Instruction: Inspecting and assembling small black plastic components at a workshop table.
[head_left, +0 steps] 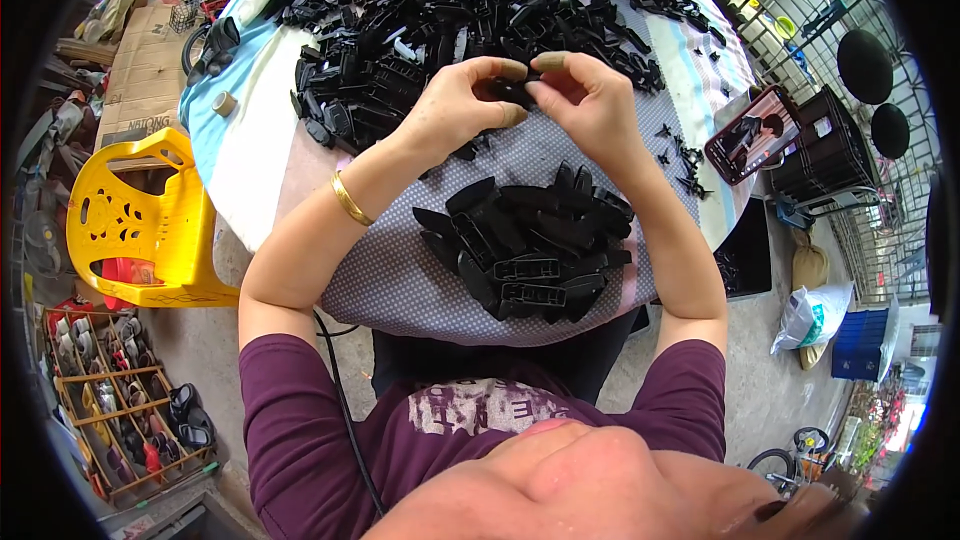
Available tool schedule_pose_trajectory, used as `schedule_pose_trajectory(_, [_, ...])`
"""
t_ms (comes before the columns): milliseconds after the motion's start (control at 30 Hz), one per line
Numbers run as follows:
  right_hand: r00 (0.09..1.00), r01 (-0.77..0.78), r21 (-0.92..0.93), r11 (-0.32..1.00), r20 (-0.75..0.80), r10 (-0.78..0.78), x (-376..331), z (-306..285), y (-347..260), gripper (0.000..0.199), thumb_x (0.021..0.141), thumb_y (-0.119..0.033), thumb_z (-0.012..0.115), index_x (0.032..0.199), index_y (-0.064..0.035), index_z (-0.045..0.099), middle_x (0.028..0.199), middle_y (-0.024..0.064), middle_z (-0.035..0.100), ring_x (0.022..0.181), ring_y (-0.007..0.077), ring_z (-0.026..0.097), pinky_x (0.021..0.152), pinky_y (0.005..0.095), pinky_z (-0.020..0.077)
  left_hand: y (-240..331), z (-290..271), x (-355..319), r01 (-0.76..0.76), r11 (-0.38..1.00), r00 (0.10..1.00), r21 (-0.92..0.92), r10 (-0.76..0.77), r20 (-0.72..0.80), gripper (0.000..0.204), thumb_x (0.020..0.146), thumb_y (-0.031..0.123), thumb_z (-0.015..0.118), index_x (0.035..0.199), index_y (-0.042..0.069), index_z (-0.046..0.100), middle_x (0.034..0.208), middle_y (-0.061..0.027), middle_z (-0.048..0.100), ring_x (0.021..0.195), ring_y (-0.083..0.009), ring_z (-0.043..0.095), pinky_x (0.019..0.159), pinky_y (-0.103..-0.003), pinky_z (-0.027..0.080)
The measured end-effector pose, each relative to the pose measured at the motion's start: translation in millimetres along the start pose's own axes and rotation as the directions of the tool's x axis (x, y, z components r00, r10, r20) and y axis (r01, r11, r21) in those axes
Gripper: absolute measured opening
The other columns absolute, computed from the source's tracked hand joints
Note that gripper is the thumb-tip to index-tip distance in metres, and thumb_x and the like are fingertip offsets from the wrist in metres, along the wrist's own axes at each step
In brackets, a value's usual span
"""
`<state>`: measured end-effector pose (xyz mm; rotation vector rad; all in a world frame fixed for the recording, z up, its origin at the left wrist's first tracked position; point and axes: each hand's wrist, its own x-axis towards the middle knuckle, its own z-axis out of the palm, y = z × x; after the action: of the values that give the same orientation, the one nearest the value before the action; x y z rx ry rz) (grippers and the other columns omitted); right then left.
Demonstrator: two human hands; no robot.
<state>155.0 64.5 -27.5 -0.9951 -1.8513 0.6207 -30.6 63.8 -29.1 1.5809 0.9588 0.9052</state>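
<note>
Both my hands meet over the near edge of a big heap of black plastic parts. My left hand curls its thumb and index finger around a small black plastic piece. Against the dark heap, its exact shape cannot be made out. From the other side, my right hand pinches at the same piece with thumb and index finger. Tan covers wrap several fingertips. Between my forearms, close to the table's front edge, lies a smaller pile of long curved black parts.
A patterned cloth covers the round table. On it are a phone on a stand at right, tiny black pieces and a tape roll at left. A yellow chair stands left; black crates stand right. A cable crosses my left side.
</note>
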Motion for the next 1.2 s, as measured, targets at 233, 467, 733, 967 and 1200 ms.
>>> schedule_pose_trajectory(233, [0.973, 0.231, -0.119, 0.966, 0.046, -0.227, 1.6, -10.6, -8.3, 0.032, 0.074, 0.0, 0.069, 0.106, -0.0009, 0.062, 0.096, 0.0066, 0.063, 0.084, 0.0132, 0.062, 0.081, 0.0267, 0.0495, -8.7, -4.2, 2.9, -0.002, 0.889, 0.999, -0.458, 0.026, 0.046, 0.043, 0.081, 0.004, 0.065, 0.12, -0.005, 0.051, 0.109, -0.0117, 0.06, 0.093, -0.0161, 0.061, 0.083, -0.029, 0.051])
schedule_pose_trajectory(467, [0.966, 0.256, -0.077, 0.964, 0.062, -0.252, 3.0, -19.1, -4.1, 0.036, 0.074, 0.004, 0.067, 0.109, -0.0012, 0.061, 0.088, 0.006, 0.065, 0.084, 0.0132, 0.063, 0.086, 0.0284, 0.048, 1.0, -1.9, 0.6, -0.174, 0.983, 0.982, -0.053, 0.17, -0.077, 0.033, 0.078, 0.0, 0.068, 0.109, -0.002, 0.06, 0.094, -0.0068, 0.065, 0.084, -0.0113, 0.062, 0.078, -0.024, 0.052])
schedule_pose_trajectory(733, [0.98, 0.192, 0.103, 0.976, 0.025, -0.195, -2.5, -9.3, -10.7, 0.036, 0.076, 0.0, 0.069, 0.11, 0.0018, 0.058, 0.093, 0.0081, 0.065, 0.086, 0.0138, 0.063, 0.08, 0.0265, 0.051, 13.8, 1.9, -7.7, -0.216, 0.967, 0.967, 0.136, 0.231, -0.105, 0.032, 0.073, 0.001, 0.071, 0.104, -0.002, 0.063, 0.091, -0.0039, 0.064, 0.082, -0.0094, 0.06, 0.076, -0.021, 0.05])
schedule_pose_trajectory(967, [0.987, 0.161, 0.089, 0.983, -0.018, -0.16, -4.6, -7.8, -16.4, 0.027, 0.076, -0.001, 0.07, 0.101, 0.0043, 0.062, 0.097, 0.0099, 0.065, 0.088, 0.0155, 0.064, 0.079, 0.0264, 0.0522, 6.1, -2.3, -3.4, -0.241, 0.97, 0.966, 0.031, 0.243, -0.085, 0.033, 0.075, 0.008, 0.072, 0.106, -0.001, 0.064, 0.089, 0.0004, 0.059, 0.081, -0.007, 0.056, 0.074, -0.02, 0.047])
schedule_pose_trajectory(1200, [0.98, 0.19, 0.057, 0.98, -0.065, -0.187, -3.9, -2.6, -14.7, 0.02, 0.075, 0.001, 0.069, 0.095, 0.0036, 0.065, 0.096, 0.0109, 0.064, 0.084, 0.0145, 0.063, 0.075, 0.0249, 0.0522, 2.5, -3.0, -2.4, -0.226, 0.952, 0.974, -0.204, 0.214, -0.079, 0.035, 0.078, 0.011, 0.07, 0.11, -0.001, 0.062, 0.091, 0.0002, 0.059, 0.085, -0.0071, 0.056, 0.078, -0.019, 0.046])
